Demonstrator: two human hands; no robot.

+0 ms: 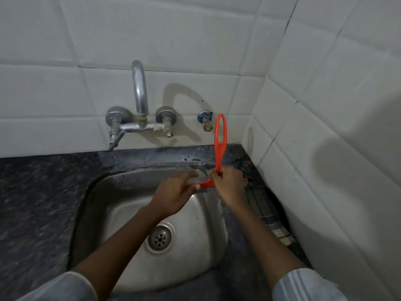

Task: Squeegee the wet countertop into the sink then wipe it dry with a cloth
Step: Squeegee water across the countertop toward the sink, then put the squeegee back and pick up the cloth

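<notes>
squeegee (219,146): orange | countertop (39,192): dark speckled | cloth (269,213): checked | tiles (195,40): white

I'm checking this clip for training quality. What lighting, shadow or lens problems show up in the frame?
Head view: dim, flat light; the tap throws a curved shadow on the tiles to its right, and a large soft shadow darkens the right wall. Wide-angle bending curves the tile lines. The speckled countertop at left looks smeared, while the orange squeegee stays fairly sharp.

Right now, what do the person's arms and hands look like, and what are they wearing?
Both hands, left hand and right hand, are bare: no gloves, rings or watch visible. The forearms are uncovered. Light grey-white sleeves with faint stripes, the left sleeve and right sleeve, are pushed up near the elbows.
</notes>
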